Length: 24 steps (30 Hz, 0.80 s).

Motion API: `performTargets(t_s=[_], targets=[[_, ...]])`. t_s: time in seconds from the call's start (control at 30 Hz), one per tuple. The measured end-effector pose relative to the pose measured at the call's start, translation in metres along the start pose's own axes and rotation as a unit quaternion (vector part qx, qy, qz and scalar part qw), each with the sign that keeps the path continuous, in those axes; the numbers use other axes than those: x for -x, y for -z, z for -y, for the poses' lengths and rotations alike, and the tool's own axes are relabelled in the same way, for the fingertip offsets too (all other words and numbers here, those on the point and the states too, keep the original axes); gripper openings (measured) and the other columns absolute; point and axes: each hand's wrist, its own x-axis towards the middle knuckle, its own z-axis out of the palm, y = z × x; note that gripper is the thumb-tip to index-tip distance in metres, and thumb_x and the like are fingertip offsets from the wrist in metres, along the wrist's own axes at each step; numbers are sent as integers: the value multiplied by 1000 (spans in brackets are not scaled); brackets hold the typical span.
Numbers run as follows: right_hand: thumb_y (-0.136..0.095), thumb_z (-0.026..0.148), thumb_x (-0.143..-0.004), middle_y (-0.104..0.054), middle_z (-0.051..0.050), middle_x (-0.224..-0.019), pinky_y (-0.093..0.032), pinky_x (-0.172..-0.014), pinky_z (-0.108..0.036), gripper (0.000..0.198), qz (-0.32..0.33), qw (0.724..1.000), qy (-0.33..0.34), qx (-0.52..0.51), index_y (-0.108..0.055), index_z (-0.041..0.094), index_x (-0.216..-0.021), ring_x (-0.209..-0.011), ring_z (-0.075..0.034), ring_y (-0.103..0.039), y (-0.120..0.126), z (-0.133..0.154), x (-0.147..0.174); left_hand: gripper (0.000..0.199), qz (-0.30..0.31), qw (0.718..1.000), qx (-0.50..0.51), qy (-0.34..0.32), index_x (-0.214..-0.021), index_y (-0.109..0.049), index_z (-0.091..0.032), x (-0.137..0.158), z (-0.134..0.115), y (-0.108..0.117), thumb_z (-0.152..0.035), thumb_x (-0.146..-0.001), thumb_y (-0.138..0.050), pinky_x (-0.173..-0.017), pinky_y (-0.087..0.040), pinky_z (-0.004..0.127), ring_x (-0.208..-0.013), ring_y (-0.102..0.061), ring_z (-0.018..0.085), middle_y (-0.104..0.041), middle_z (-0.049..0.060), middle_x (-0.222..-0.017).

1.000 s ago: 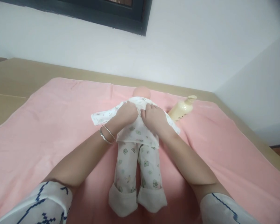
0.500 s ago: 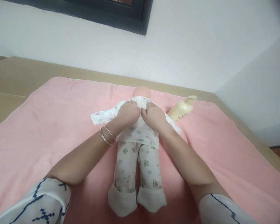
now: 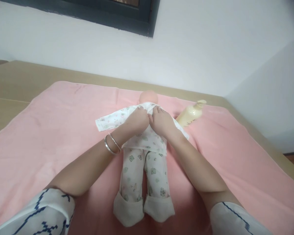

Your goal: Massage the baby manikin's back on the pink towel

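Note:
A baby doll lies on a pink blanket, its bald head (image 3: 148, 97) at the far end. It wears a white printed baby shirt (image 3: 147, 140) and matching trousers (image 3: 132, 169) with wide turned-up cuffs. My left hand (image 3: 138, 121), with two silver bangles on the wrist, is closed on the shirt front at the upper chest. Close against it, my right hand (image 3: 161, 121) pinches the shirt too. The fingertips and the bit of cloth between them are mostly hidden. One shirt sleeve (image 3: 110, 119) stretches out to the left; the other is partly behind my right forearm.
A pale yellow pump bottle (image 3: 191, 114) lies tilted beside the doll on the right. The pink blanket (image 3: 63, 130) covers much of the wooden table (image 3: 46, 75). Behind stand a white wall (image 3: 198, 49) and a dark window frame (image 3: 127, 19).
My left hand has shifted slightly right, closer to my right hand, and its fingers have turned inward. The shirt's neckline has moved a little; my right hand is nearly still.

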Motion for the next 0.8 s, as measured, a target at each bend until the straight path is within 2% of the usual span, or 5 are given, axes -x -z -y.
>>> performTargets(t_s=[0.1,0.27,0.43,0.57,0.8], targets=[[-23,35,-108,-51,-28,-153,-40,-117,-47,63,17,999,9,33,-36,-7,-154,-142,-38,-49,5,4,6,28,39,998,39,25,-85,-67,-14,-4,3,4,-11,-94,-41,-96,-52,40,-101,-67,27,-70,14,-101],[-25,34,-108,-48,-29,-155,-39,-117,-48,64,29,998,3,64,-32,-5,-158,-143,-38,-48,10,14,16,35,4,993,102,60,-111,-65,-11,-15,20,-6,-21,-101,-33,-110,-47,41,-121,-62,28,-67,18,-129],[-25,32,-107,-56,-28,-145,-44,-110,-45,59,17,998,-6,57,-40,-3,-152,-134,-36,-55,10,18,16,34,-45,989,132,49,-104,-64,-12,-19,31,-21,-27,-102,-33,-104,-49,43,-109,-65,28,-71,17,-115],[-27,32,-107,-67,-21,-125,-47,-100,-41,47,5,999,-9,31,-56,4,-131,-119,-33,-62,10,15,11,33,-62,990,118,39,-104,-65,-11,-17,31,-24,-23,-101,-34,-102,-50,42,-105,-65,27,-71,17,-112],[-28,34,-107,-64,-26,-134,-43,-107,-39,49,-20,1000,2,14,-55,1,-132,-128,-34,-58,2,7,3,39,-36,999,11,29,-119,-65,-3,-13,14,-16,-17,-102,-32,-114,-44,46,-125,-61,31,-68,22,-129]])
